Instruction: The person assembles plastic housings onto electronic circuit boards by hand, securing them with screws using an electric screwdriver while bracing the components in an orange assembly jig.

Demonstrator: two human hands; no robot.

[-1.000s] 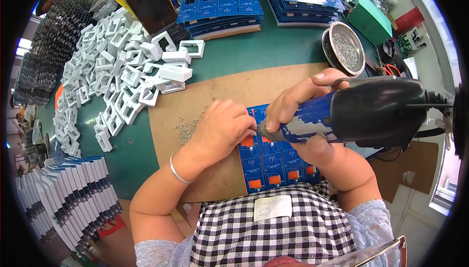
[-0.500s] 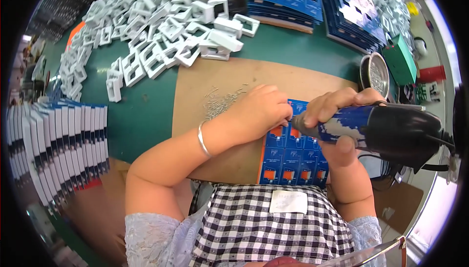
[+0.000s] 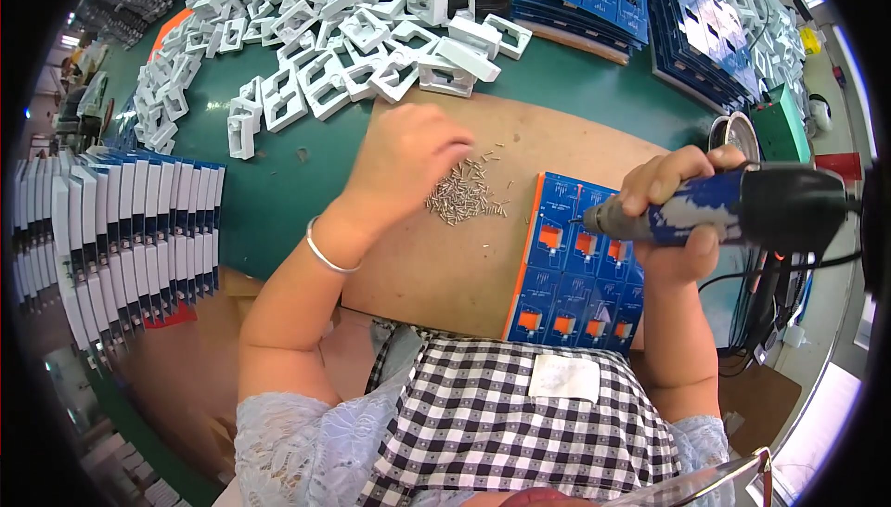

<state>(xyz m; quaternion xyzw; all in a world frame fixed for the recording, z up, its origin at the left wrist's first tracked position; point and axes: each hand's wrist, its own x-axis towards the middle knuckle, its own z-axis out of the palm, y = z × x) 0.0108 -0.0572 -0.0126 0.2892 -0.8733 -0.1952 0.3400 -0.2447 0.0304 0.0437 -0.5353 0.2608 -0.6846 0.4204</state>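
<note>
Steel screws (image 3: 464, 199) heaped on the brown mat, just left of the blue circuit-board panel (image 3: 575, 266).
Left hand (image 3: 408, 159) is nearer, fingers curled down onto the heap (whether it pinches one, I cannot tell); right hand (image 3: 682, 219) wraps the electric screwdriver (image 3: 733, 210), lying crosswise above the panel, bit toward the screws.

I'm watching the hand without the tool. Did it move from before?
Yes. The left hand left the blue circuit board panel and went leftward to the pile of small screws on the brown board.
</note>
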